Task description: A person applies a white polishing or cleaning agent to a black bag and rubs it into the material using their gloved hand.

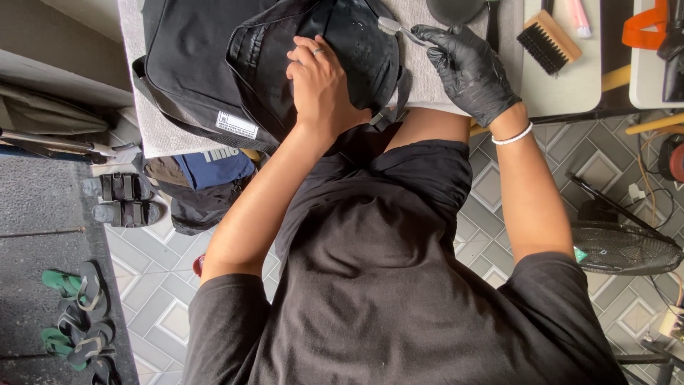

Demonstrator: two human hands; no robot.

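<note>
Small brush [396, 28] pinched in gloved right hand [467, 68], handle pointing left onto black bag [285, 64]; bare left hand [320, 89] pressed flat on bag, fingers together, nearer the wet patch.

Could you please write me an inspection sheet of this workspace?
Surface: grey cloth-covered table.
Job's things: black bag, wet spots on it; small toothbrush.
Clutter: wooden scrub brush, pink tube.
Grippers: bare left hand presses on the bag; black-gloved right hand holds the toothbrush.
Cables: thin wires by the fan.
Surroundings: tiled floor, black fan, sandals, green flip-flops.
</note>
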